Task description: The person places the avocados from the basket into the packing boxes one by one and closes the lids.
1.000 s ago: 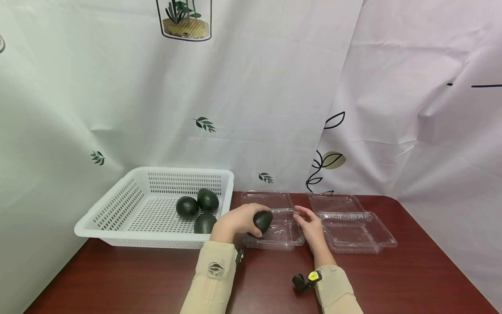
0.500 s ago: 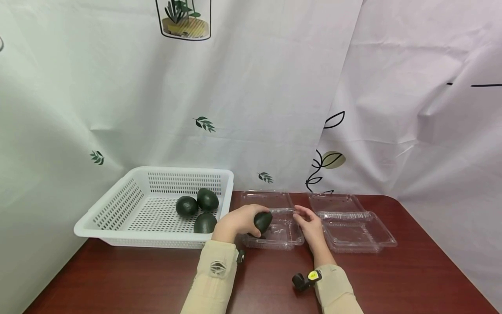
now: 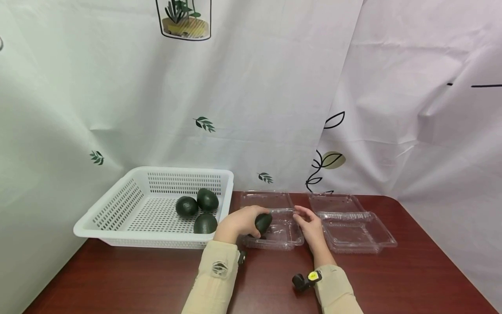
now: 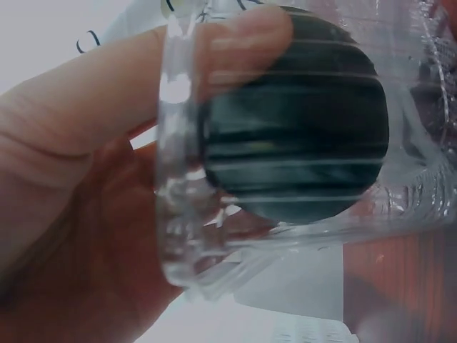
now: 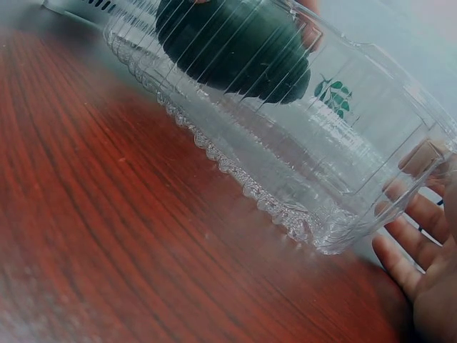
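Note:
My left hand point(image 3: 245, 221) grips a dark green avocado point(image 3: 263, 223) from above, thumb on the near side, within the left clear plastic clamshell container point(image 3: 280, 237). Through the container wall, the left wrist view shows the avocado point(image 4: 300, 121) with the thumb point(image 4: 243, 43) against it. It hangs above the container floor in the right wrist view. At the container's right side, my right hand point(image 3: 311, 224) holds the rim with thumb and fingertips. The fingers point(image 5: 410, 261) stretch along the outer end wall there.
A white perforated basket point(image 3: 157, 237) on the left holds three avocados point(image 3: 187, 206). A second open clear clamshell point(image 3: 353, 235) lies just right of my right hand. Behind the reddish-brown table point(image 3: 157, 279) hangs a white printed curtain point(image 3: 270, 87).
My left hand and forearm have shifted very slightly to the right and lower with the avocado. The right hand, both containers and the basket have stayed put.

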{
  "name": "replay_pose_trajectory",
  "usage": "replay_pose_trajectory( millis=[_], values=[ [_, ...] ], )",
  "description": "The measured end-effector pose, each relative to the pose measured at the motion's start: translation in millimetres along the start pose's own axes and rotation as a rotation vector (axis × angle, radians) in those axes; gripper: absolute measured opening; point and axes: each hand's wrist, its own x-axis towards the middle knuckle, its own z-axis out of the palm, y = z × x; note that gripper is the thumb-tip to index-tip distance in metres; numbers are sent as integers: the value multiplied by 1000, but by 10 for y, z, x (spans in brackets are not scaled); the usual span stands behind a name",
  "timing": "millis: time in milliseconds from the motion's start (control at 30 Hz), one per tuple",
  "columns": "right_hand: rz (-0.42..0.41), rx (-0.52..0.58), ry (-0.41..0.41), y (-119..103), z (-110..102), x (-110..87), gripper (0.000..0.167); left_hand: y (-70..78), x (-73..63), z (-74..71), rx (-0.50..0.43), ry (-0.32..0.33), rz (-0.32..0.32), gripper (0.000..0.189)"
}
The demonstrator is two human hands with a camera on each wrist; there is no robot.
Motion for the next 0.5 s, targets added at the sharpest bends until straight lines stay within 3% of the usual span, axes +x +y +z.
replay_pose_trajectory(
  millis=[500],
  values=[
    [10, -4, -1, -12, 5, 9, 30, 10, 21, 48, 51, -25, -7, 69]
  ],
)
